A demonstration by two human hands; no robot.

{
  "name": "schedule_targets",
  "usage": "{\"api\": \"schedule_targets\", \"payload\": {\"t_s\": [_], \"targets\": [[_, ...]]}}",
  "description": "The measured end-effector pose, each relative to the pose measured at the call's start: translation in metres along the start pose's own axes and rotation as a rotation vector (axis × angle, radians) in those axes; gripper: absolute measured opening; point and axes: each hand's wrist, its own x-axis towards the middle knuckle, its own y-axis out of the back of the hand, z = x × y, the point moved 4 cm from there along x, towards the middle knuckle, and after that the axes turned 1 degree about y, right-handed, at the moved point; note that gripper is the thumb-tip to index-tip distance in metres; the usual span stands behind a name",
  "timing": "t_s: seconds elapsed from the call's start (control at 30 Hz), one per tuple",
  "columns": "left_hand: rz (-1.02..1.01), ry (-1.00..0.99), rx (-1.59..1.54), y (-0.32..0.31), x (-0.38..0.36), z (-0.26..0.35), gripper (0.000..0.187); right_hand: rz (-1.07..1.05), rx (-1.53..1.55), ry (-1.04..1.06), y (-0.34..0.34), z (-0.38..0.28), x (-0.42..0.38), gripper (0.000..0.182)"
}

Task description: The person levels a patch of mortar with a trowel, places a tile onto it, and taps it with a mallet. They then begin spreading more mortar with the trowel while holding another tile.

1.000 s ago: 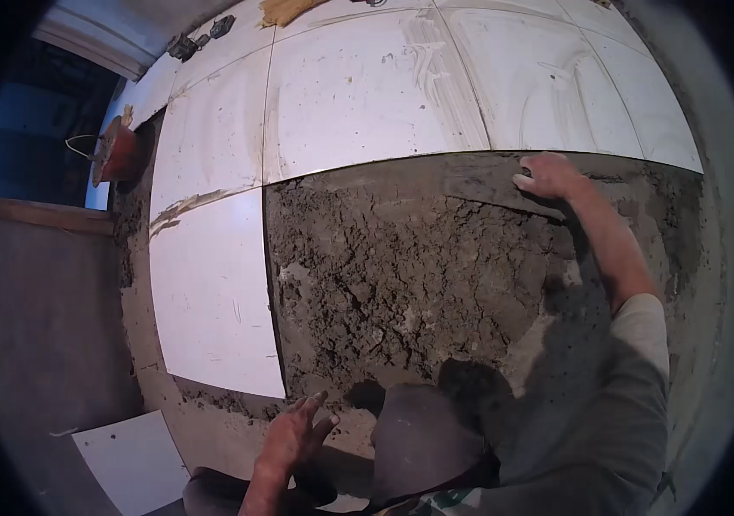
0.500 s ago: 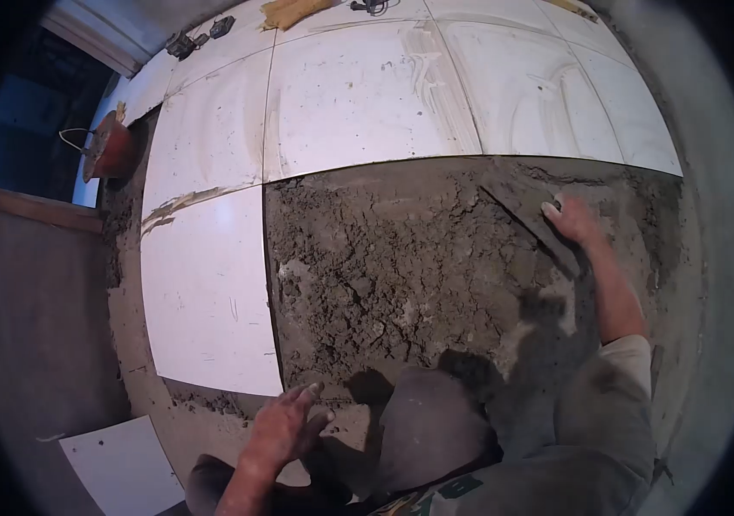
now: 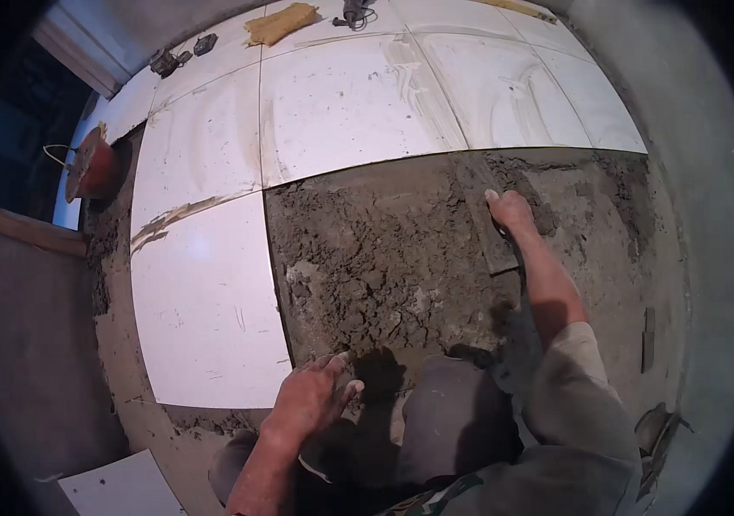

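My right hand is closed round the handle of a long flat trowel, whose blade rests on the grey mortar near its right side. The mortar is rough and crumbly in the middle and smoother at the right. My left hand is held with its fingers apart and nothing in it, by the lower right corner of a white tile, above the mortar's near edge.
White laid tiles extend beyond the mortar. A red bucket stands by the doorway at left. A yellow sponge-like piece and a corded tool lie on the far tiles. Another tile lies at lower left.
My right hand has moved left with the trowel, which is now turned more along the forward direction. My left hand is slightly further right in view. The camera view has shifted a little.
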Motion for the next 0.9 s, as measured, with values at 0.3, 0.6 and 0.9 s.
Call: {"api": "schedule_targets", "payload": {"t_s": [0.3,0.6,0.9], "targets": [[-0.023,-0.064,0.019,-0.011,-0.022,-0.028,0.055,-0.009,0.059,-0.003,-0.031,-0.035,-0.039,0.055],[-0.088,-0.301,0.009,-0.001,-0.009,-0.001,0.050,-0.170,0.115,0.269,-0.100,-0.050,-0.179,0.060],[-0.075,-0.500,-0.089,-0.013,-0.012,0.027,0.041,-0.145,0.190,0.163,-0.052,-0.003,-0.211,0.052]]}}
